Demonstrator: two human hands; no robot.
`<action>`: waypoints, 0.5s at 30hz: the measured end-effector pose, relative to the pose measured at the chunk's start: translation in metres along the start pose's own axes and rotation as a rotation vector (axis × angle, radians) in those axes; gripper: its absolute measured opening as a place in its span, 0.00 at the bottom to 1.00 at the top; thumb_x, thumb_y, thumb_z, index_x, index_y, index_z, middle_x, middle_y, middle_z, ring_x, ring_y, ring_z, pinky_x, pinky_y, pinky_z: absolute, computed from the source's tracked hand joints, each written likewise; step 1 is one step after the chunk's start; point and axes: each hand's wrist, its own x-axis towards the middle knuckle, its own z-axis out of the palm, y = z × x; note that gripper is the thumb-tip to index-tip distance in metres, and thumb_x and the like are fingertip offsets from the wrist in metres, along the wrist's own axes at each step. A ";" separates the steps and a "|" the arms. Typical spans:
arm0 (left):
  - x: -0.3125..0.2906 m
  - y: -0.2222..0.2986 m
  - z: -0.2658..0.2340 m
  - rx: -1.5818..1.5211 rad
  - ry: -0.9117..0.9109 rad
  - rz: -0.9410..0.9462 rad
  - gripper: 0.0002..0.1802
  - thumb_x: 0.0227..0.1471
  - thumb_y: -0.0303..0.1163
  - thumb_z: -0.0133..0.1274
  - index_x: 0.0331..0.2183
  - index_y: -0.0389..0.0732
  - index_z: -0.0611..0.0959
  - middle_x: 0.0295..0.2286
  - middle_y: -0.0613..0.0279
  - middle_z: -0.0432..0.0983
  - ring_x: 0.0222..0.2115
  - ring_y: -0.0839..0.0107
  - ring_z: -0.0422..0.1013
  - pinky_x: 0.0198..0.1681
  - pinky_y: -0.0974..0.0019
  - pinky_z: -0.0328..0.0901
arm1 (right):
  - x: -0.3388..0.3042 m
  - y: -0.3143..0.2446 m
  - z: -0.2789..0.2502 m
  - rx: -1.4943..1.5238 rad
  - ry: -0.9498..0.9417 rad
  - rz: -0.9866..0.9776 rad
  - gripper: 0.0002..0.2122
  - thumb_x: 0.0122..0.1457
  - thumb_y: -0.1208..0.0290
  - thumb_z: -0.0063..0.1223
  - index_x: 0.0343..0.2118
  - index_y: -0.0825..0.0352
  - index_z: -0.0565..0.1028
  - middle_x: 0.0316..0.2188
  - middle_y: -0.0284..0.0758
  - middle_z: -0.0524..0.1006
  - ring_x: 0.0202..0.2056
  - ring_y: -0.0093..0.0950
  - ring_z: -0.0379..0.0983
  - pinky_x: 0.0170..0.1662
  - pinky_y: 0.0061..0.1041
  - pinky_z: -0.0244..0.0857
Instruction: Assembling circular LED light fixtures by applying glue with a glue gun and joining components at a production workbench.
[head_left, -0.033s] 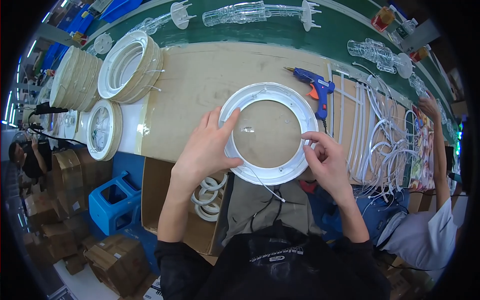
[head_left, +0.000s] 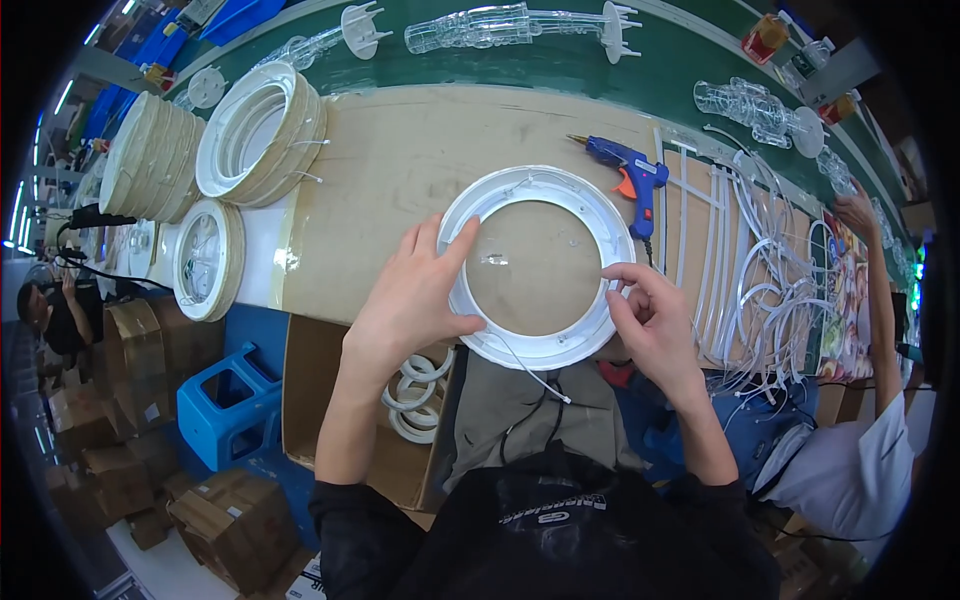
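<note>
A round white ring-shaped lamp housing lies at the front edge of the cardboard-covered table. A thin white lead with a small connector hangs from its near side. My left hand rests on the ring's left side, fingers and thumb spread apart over the rim. At the right inner edge of the ring, my right hand has index finger and thumb pinched together, the other fingers curled. Whatever is between those fingertips is too small to make out. Beyond the ring lies a blue glue gun with an orange trigger.
Stacked white rings stand at the left. White strips and wires lie to the right. Clear plastic parts sit on the green surface behind. An open carton and blue stool are lower left. Another person's arm reaches in at right.
</note>
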 end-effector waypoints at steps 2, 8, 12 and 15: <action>-0.001 0.000 0.000 -0.019 -0.004 -0.012 0.57 0.32 0.38 0.74 0.63 0.40 0.64 0.54 0.37 0.62 0.58 0.43 0.61 0.60 0.51 0.63 | 0.000 0.000 -0.003 0.066 -0.051 0.060 0.11 0.60 0.81 0.52 0.46 0.70 0.75 0.17 0.21 0.64 0.18 0.08 0.56 0.22 0.14 0.46; -0.007 0.001 0.003 -0.075 -0.054 -0.106 0.58 0.32 0.38 0.74 0.64 0.42 0.64 0.47 0.43 0.67 0.50 0.47 0.68 0.55 0.54 0.66 | -0.003 -0.005 -0.002 0.107 -0.015 0.057 0.16 0.59 0.83 0.49 0.51 0.71 0.71 0.25 0.26 0.67 0.21 0.08 0.60 0.22 0.13 0.51; -0.013 0.007 0.007 -0.046 -0.032 -0.129 0.57 0.34 0.40 0.74 0.65 0.42 0.63 0.41 0.45 0.69 0.44 0.48 0.70 0.49 0.55 0.68 | -0.004 -0.003 -0.006 0.059 -0.071 0.066 0.20 0.57 0.84 0.48 0.55 0.71 0.70 0.28 0.27 0.67 0.21 0.09 0.61 0.23 0.13 0.53; -0.018 0.024 0.009 -0.026 -0.063 -0.158 0.56 0.38 0.43 0.72 0.65 0.41 0.63 0.39 0.44 0.70 0.41 0.48 0.72 0.47 0.54 0.69 | -0.004 0.000 -0.012 -0.018 -0.018 0.033 0.23 0.55 0.82 0.51 0.56 0.70 0.70 0.23 0.32 0.69 0.17 0.17 0.64 0.24 0.21 0.59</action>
